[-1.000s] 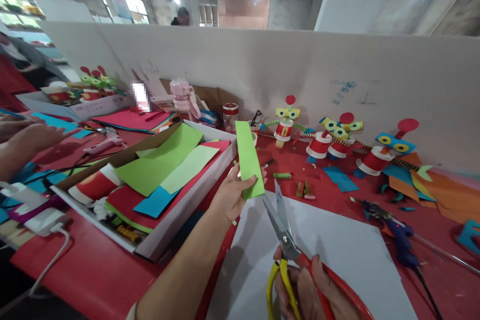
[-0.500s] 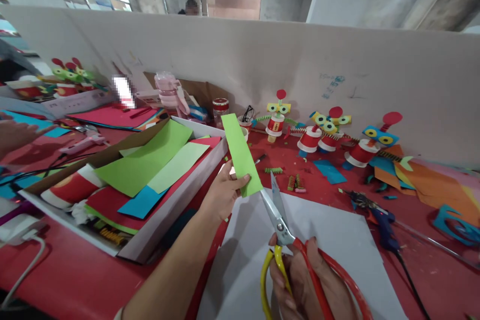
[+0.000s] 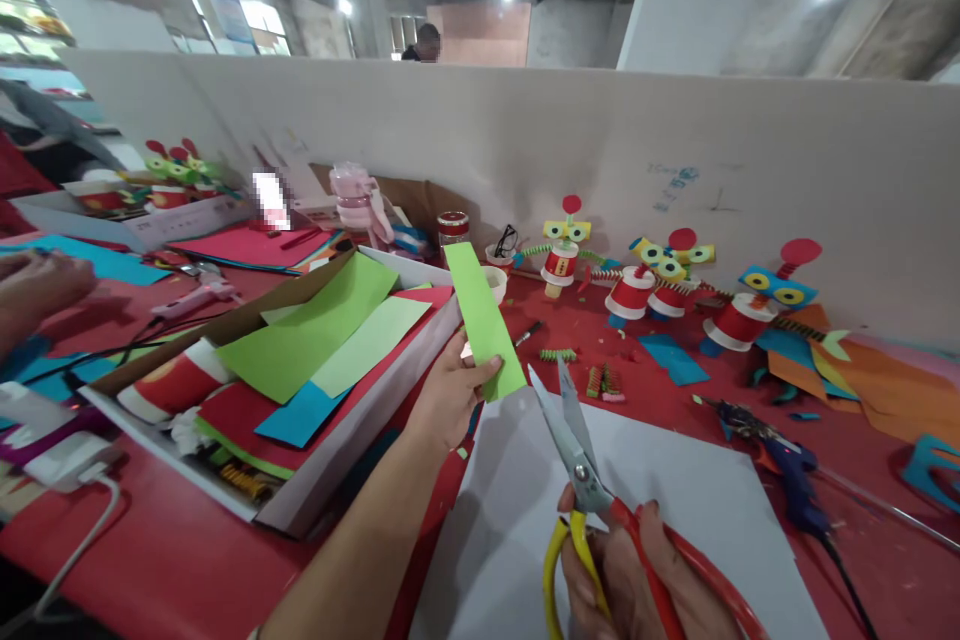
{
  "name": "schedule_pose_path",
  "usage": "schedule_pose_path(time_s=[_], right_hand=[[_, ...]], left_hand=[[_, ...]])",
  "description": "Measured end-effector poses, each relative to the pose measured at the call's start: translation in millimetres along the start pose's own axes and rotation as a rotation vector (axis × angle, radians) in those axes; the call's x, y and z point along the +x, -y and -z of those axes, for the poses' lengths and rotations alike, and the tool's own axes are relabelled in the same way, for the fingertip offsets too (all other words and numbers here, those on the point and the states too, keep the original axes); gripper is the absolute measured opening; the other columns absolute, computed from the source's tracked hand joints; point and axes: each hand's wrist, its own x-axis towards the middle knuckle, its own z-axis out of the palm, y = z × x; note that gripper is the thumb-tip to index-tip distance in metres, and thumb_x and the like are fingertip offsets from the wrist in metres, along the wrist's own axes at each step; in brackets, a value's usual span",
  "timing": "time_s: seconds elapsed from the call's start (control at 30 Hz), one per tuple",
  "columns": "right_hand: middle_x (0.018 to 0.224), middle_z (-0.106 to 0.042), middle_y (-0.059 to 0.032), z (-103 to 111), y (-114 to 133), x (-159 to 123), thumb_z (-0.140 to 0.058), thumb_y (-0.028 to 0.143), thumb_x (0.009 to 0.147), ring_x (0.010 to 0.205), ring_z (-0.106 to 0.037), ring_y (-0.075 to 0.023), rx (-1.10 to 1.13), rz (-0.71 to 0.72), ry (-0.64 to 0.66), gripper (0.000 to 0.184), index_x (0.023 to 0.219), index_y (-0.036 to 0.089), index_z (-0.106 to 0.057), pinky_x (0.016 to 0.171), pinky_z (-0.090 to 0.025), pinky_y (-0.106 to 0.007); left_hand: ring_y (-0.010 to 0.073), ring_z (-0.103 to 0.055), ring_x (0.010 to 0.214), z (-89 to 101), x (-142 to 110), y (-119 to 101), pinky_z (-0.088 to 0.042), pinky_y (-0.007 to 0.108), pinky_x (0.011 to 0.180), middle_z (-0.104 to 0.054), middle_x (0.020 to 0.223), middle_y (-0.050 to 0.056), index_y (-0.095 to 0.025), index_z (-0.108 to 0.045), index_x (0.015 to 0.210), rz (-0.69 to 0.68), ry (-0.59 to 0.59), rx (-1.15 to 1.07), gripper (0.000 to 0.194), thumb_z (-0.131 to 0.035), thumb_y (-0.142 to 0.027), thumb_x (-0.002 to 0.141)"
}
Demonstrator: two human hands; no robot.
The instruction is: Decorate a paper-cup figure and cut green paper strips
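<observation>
Far to the left of the left hand [image 3: 446, 410] and its fingers [image 3: 480, 375], a co-worker's hand [image 3: 49, 290] is near a blue sheet [image 3: 124, 262] on the red tabletop [image 3: 150, 540], with a bright window [image 3: 264, 25] in the room beyond. Closer, just left of the fingers, a shallow white box [image 3: 315, 490] holds green, red and blue paper and a red-and-white cup [image 3: 176, 380] on its side. The left fingers pinch a green strip [image 3: 484, 320] by its lower end; its other end points away above them, toward the pale partition [image 3: 510, 140] behind the tabletop. Right of those fingers, white paper [image 3: 495, 530] covers part of the red surface. Above it the scissors [image 3: 581, 472] have their blades parted, the tips just beside the strip's lower edge. The right hand [image 3: 622, 575] has its fingers closed around the scissors' red and yellow handles [image 3: 550, 580]. Beyond the right fingers, cup figures [image 3: 630, 295] stand before the partition, a whitish pillar [image 3: 690, 0] rising behind it. Farther right of them lie a blue glue gun [image 3: 799, 490] and orange paper [image 3: 900, 380].
</observation>
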Motion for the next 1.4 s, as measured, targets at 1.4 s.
schedule_pose_path(time_s=[1.4], right_hand=[[0.075, -0.056, -0.0001, -4.5, 3.3, 1.5, -0.036, 0.073, 0.088, 0.048, -0.044, -0.0088, -0.087, -0.008, 0.072, 0.058, 0.113, 0.022, -0.050, 0.039, -0.037, -0.019]], left_hand=[[0.0176, -0.070, 0.072, -2.9, -6.9, -3.6, -0.057, 0.027, 0.065, -0.075, 0.088, 0.004, -0.019, -0.060, 0.110, 0.042, 0.137, 0.020, 0.049, -0.078, -0.010, 0.065]])
